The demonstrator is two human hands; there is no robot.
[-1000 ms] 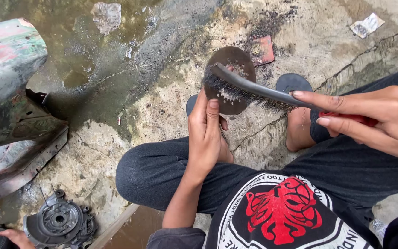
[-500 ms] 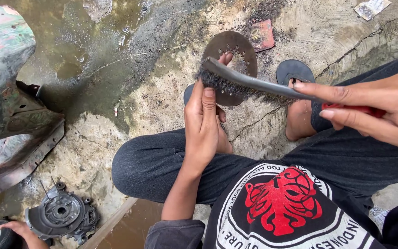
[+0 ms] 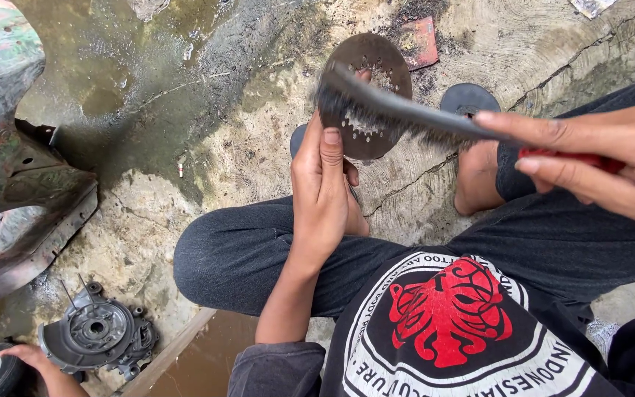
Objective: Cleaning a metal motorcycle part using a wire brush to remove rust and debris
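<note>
The left hand point(image 3: 323, 195) grips a round, rusty perforated metal disc point(image 3: 365, 95) upright above the cracked concrete floor point(image 3: 259, 147); the right hand point(image 3: 604, 158), closed on a red-handled wire brush point(image 3: 398, 114), lays its bristles across the disc.

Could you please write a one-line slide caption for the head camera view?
Left hand holds a rusty perforated metal disc upright while the right hand lays a wire brush across it.
</note>
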